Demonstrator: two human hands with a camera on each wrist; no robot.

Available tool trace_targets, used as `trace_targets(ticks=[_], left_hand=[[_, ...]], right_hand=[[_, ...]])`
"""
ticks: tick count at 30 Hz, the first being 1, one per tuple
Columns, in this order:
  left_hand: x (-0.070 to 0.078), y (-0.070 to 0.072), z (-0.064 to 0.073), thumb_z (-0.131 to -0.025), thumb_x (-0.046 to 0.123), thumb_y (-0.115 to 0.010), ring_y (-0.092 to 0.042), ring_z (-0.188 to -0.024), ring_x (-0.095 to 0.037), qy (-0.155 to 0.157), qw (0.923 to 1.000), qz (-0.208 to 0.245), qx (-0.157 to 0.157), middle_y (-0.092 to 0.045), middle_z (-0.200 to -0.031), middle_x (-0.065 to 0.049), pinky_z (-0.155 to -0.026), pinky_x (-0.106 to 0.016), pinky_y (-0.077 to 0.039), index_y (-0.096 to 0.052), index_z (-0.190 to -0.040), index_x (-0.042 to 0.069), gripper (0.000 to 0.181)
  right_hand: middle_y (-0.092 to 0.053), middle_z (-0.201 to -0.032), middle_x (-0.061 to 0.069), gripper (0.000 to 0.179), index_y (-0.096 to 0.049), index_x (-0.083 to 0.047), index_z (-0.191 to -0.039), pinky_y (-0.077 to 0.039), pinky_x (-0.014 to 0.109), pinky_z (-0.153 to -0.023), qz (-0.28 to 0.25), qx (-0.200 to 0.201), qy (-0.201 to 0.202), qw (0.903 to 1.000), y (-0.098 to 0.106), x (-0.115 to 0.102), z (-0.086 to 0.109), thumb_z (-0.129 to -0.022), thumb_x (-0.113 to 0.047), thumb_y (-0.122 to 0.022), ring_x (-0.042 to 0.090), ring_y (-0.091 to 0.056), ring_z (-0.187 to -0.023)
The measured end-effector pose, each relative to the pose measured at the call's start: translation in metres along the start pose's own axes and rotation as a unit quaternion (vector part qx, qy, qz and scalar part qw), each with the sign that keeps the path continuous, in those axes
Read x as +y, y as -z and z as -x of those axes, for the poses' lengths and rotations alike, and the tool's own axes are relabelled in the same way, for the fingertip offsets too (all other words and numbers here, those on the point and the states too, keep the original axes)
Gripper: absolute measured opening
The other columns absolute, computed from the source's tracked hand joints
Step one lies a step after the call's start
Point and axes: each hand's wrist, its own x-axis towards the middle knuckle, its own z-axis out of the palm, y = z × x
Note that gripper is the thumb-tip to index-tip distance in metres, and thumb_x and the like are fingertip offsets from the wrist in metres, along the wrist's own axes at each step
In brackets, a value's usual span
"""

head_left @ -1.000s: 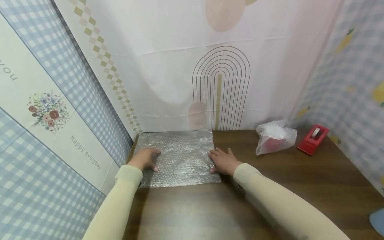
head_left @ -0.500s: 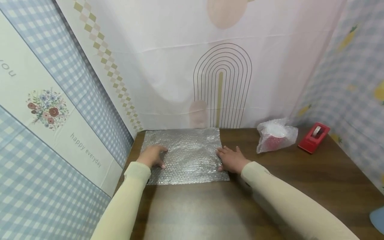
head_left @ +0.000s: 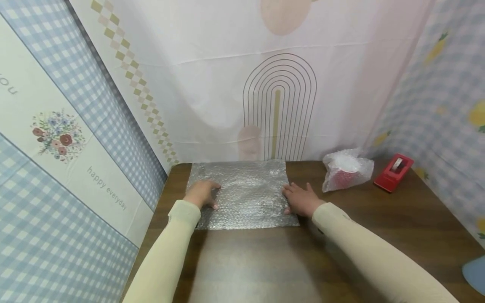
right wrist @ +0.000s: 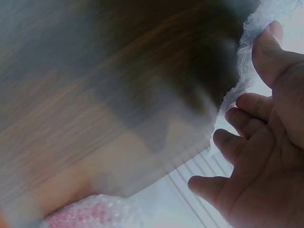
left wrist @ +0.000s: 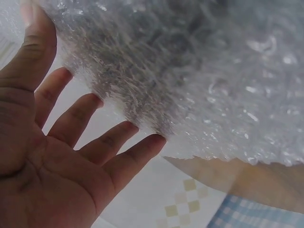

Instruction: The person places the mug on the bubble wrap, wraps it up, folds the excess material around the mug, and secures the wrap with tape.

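Observation:
A sheet of clear bubble wrap [head_left: 248, 198] lies flat on the brown wooden table [head_left: 242, 256], its far edge close to the wall cloth. My left hand [head_left: 201, 193] rests at the sheet's left side, fingers spread and thumb apart. At the right edge, my right hand [head_left: 302, 200] touches the sheet, also with spread fingers. In the left wrist view, the fingertips [left wrist: 159, 138] lie along the wrap's edge. The right wrist view has the fingers [right wrist: 230, 142] beside the ragged rim of the wrap [right wrist: 243, 66]. Neither hand is curled round anything.
A red-and-white object in bubble wrap [head_left: 346, 170] stands at the back right. Beside it is a red tape dispenser [head_left: 394, 173] with a roll in it. Part of a blue object [head_left: 474, 273] shows at the right edge. Patterned cloths [head_left: 212, 84] enclose the table.
Both hands and the bubble wrap sheet have slid to the right over the table, baring more wood at its left. The wrapped object and tape dispenser stay in place.

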Motion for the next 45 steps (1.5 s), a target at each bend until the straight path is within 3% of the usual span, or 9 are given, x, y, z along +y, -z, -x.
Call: trace_targets(ticks=[7, 14, 24, 35, 39, 45], left_hand=[[0.012, -0.009, -0.014, -0.058, 0.034, -0.112, -0.062, -0.153, -0.046, -0.012, 0.9997, -0.018, 0.010, -0.069, -0.162, -0.012, -0.132, -0.061, -0.048, -0.075, -0.151, 0.021, 0.101], [0.041, 0.000, -0.009, -0.058, 0.036, -0.110, -0.060, -0.155, -0.046, 0.002, 0.9999, -0.012, -0.011, -0.067, -0.164, -0.012, -0.132, -0.063, -0.048, -0.074, -0.151, 0.022, 0.101], [0.053, -0.014, -0.020, -0.058, 0.035, -0.109, -0.062, -0.154, -0.044, -0.007, 0.9998, -0.010, -0.013, -0.069, -0.162, -0.011, -0.131, -0.062, -0.049, -0.075, -0.150, 0.021, 0.098], [0.069, -0.016, -0.023, -0.059, 0.040, -0.108, -0.061, -0.155, -0.042, -0.027, 0.9993, -0.027, -0.004, -0.068, -0.163, -0.011, -0.132, -0.060, -0.049, -0.074, -0.150, 0.021, 0.099], [0.076, -0.017, -0.025, -0.060, 0.039, -0.108, -0.063, -0.153, -0.041, -0.036, 0.9991, -0.024, 0.000, -0.069, -0.162, -0.011, -0.132, -0.059, -0.049, -0.074, -0.150, 0.019, 0.099], [0.075, -0.022, -0.034, -0.061, 0.038, -0.108, -0.066, -0.149, -0.041, -0.050, 0.9983, -0.029, 0.004, -0.072, -0.158, -0.012, -0.130, -0.058, -0.052, -0.075, -0.149, 0.018, 0.096]], right_hand=[[-0.047, -0.178, 0.024, 0.080, -0.054, 0.002, -0.163, -0.033, 0.082, -0.133, 0.014, 0.011, 0.009, 0.9998, 0.001, 0.016, 0.006, -0.101, -0.040, -0.083, 0.050, -0.044, -0.166], [-0.051, -0.175, 0.026, 0.078, -0.058, 0.004, -0.158, -0.036, 0.081, -0.132, 0.042, 0.005, -0.003, 0.9991, 0.010, 0.017, 0.017, -0.097, -0.035, -0.087, 0.052, -0.048, -0.163], [-0.058, -0.168, 0.028, 0.073, -0.064, 0.008, -0.149, -0.038, 0.080, -0.131, 0.066, 0.023, 0.000, 0.9976, 0.006, 0.026, 0.021, -0.092, -0.028, -0.089, 0.053, -0.051, -0.160], [-0.065, -0.162, 0.025, 0.075, -0.067, 0.007, -0.147, -0.043, 0.075, -0.130, 0.110, 0.032, 0.004, 0.9933, 0.014, 0.037, 0.028, -0.087, -0.031, -0.093, 0.050, -0.056, -0.157], [-0.066, -0.159, 0.026, 0.079, -0.067, 0.007, -0.147, -0.044, 0.075, -0.130, 0.121, 0.038, 0.004, 0.9919, 0.008, 0.047, 0.024, -0.084, -0.032, -0.096, 0.051, -0.056, -0.156], [-0.066, -0.160, 0.025, 0.082, -0.069, 0.007, -0.145, -0.041, 0.074, -0.132, 0.131, 0.035, 0.000, 0.9908, 0.011, 0.047, 0.028, -0.080, -0.033, -0.099, 0.051, -0.055, -0.157]])
